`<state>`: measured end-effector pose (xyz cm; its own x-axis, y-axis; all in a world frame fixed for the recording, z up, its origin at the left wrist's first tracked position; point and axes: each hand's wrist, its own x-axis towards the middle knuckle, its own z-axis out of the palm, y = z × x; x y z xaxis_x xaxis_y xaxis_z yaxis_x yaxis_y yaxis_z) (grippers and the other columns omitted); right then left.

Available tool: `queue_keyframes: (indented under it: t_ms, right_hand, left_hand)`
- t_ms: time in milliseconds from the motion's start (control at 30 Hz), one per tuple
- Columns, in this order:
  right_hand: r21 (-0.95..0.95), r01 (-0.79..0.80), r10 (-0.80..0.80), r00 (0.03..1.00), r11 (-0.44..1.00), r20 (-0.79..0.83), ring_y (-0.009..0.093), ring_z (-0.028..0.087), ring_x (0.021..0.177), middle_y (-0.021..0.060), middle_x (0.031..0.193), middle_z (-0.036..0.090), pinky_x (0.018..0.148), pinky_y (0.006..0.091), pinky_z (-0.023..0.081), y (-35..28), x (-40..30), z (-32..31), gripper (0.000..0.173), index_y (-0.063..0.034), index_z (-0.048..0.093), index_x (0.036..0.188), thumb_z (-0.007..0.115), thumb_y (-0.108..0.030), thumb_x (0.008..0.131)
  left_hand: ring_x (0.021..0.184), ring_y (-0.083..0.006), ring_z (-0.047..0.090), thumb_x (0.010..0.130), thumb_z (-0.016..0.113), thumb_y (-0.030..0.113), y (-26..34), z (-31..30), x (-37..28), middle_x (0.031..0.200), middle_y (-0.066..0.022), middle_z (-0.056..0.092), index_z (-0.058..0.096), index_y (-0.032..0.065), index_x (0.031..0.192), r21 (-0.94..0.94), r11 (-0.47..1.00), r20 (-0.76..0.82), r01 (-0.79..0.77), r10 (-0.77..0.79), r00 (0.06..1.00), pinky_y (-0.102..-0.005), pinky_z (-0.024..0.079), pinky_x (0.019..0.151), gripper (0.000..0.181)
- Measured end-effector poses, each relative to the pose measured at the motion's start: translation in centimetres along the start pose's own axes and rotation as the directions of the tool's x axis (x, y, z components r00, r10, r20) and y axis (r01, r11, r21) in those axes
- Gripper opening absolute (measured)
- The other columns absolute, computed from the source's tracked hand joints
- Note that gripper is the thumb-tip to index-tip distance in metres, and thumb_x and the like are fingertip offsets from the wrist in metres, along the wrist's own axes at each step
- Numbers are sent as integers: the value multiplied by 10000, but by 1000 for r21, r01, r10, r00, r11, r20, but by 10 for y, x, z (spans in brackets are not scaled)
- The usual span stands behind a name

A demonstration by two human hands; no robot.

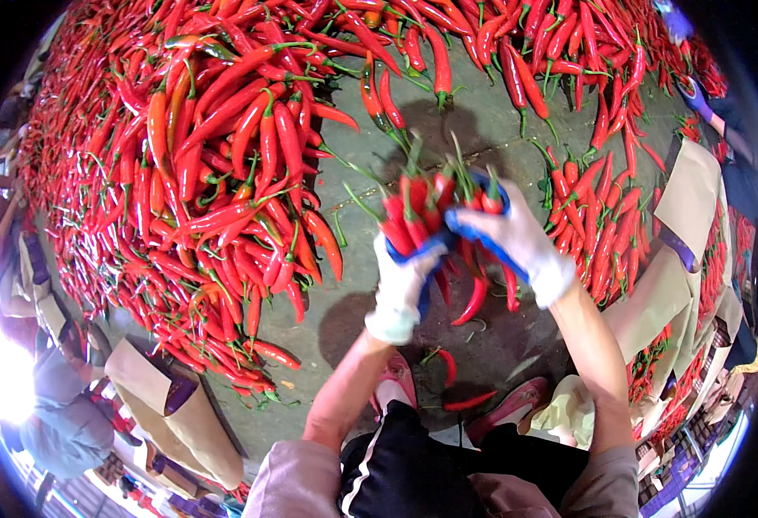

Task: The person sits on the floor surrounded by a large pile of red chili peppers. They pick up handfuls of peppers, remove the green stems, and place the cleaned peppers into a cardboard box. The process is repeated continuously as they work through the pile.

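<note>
A bundle of red chili peppers (411, 217), green stems up, fills my left hand (408, 278), which wears a white glove with a blue coated palm. My right hand (515, 236), gloved the same way, grips more red chilies (476, 294) right beside it; their tips hang below the palm. Both hands are held close together above the grey floor (353, 311), slightly blurred. To the left lies a large heap of glossy red chilies (236, 149), a few partly green or orange. A smaller pile (602, 226) lies to the right of my right hand.
An open paper sack (178, 414) lies at lower left. More paper sacks (663, 304) with chilies stand on the right. Loose chilies (469, 401) lie between my pink shoes (398, 379). Other people work at both edges, one with a purple glove (696, 100).
</note>
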<state>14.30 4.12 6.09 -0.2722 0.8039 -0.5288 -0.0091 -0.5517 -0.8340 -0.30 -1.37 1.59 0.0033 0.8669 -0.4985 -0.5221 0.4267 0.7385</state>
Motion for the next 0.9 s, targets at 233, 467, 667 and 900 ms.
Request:
queue_keyframes:
  t_ms: [233, 467, 667, 900]
  right_hand:
    - [-381, 112, -112, 993, 918, 23, 70, 465, 580, -30, 632, 557, 533, 278, 371, -23, 115, 0, 210, -59, 598, 688, 674, -249, 735]
    - [-765, 115, 68, 977, 633, 203, 96, 492, 699, 13, 739, 567, 652, 292, 441, -32, 105, -31, 608, -81, 478, 1304, 652, -187, 731]
    - [-781, 186, -37, 978, 596, 204, 273, 628, 823, 170, 935, 650, 754, 351, 485, 0, 35, -65, 663, -108, 476, 1293, 677, -225, 672]
    - [250, 73, -14, 973, 965, -232, 125, 593, 917, 29, 1033, 634, 844, 290, 474, 80, -40, -23, 378, -11, 552, 1152, 635, -42, 785]
  left_hand:
    - [819, -171, 638, 785, 625, -14, 2, -18, 114, 933, -54, 660, 624, 15, 1035, -287, 957, -109, -26, -6, 994, -298, 508, 767, 252]
    - [863, -162, 622, 787, 622, -9, -41, 10, 81, 990, -51, 636, 579, 35, 1109, -402, 916, -15, -2, -4, 1000, -292, 504, 780, 327]
    - [843, -130, 600, 777, 651, -11, -72, 35, 14, 989, -32, 620, 550, 27, 1116, -364, 928, 54, 80, -65, 996, -274, 493, 748, 356]
    - [1017, -265, 609, 613, 743, 108, -7, 8, -2, 1088, -160, 611, 520, 35, 1188, 486, 844, 312, -228, 76, 947, -334, 479, 850, 621]
